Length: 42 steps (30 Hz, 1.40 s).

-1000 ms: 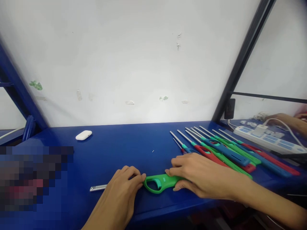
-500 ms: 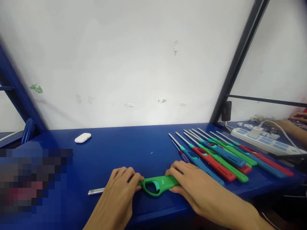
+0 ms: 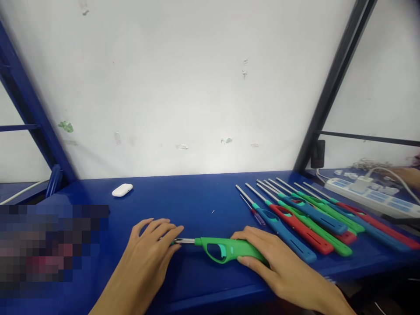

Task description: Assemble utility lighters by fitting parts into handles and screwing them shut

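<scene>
A green gas lighter (image 3: 231, 250) lies in front of me, its trigger loop towards the left. My right hand (image 3: 265, 258) is closed around its handle from above. Bright metal (image 3: 185, 241) juts from the lighter's left end to the fingertips of my left hand (image 3: 154, 245). The thumb and index finger there pinch around the metal piece, beside a bit of teal. Beyond those fingers, the rest of the metal is hidden by my left hand.
Several blue, red and green gas lighters (image 3: 295, 227) lie on the right, with a thin screwdriver (image 3: 257, 216) beside them. A white earbud case (image 3: 122, 190) sits at the back left of the blue table (image 3: 183, 201). A power strip (image 3: 370, 197) and another person's hand (image 3: 405, 177) are at far right.
My left hand has moved away from the green body, uncovering metal between them. The tube end that stuck out left of that hand no longer shows. The view has shifted slightly.
</scene>
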Tool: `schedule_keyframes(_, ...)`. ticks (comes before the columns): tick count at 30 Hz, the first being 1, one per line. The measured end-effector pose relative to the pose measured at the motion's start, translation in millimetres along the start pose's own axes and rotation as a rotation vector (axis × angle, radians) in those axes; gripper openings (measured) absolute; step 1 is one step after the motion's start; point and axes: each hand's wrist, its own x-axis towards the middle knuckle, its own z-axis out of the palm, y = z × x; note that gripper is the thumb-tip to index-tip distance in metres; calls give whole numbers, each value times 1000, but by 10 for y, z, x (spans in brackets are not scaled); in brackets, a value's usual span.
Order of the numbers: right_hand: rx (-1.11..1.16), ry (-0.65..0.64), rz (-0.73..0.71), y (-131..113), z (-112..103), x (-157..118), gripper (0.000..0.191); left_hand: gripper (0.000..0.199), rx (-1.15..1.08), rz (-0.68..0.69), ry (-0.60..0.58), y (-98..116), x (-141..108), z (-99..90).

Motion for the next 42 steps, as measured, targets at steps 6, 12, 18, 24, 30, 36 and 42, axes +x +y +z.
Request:
schedule_keyframes(6, 50, -16, 16, 8, -16, -2, 41, 38, -46, 42, -45, 42, -2, 2)
schedule_keyframes(12, 60, -13, -20, -16, -54, 16, 36, 32, 45, 61, -48, -15, -23, -46)
schedule_keyframes(18, 34, 20, -71, 5, -26, -24, 41, 41, 41, 179, -60, 276, 19, 34)
schedule_keyframes(24, 78, -26, -19, 28, -19, -70, 50, 56, 38, 322, 72, 397, 86, -154)
schedule_keyframes(30, 111, -61, -21, 42, -19, -94, 52, 53, -19, 328, 131, 425, 80, -137)
schedule_keyframes(36, 88, -7, -71, 73, 31, -39, 48, 40, -68, 335, 127, 394, 79, -114)
schedule_keyframes(42, 176, 171, -135, -7, 18, 77, 27, 45, 6, 261, 154, 361, 65, -38)
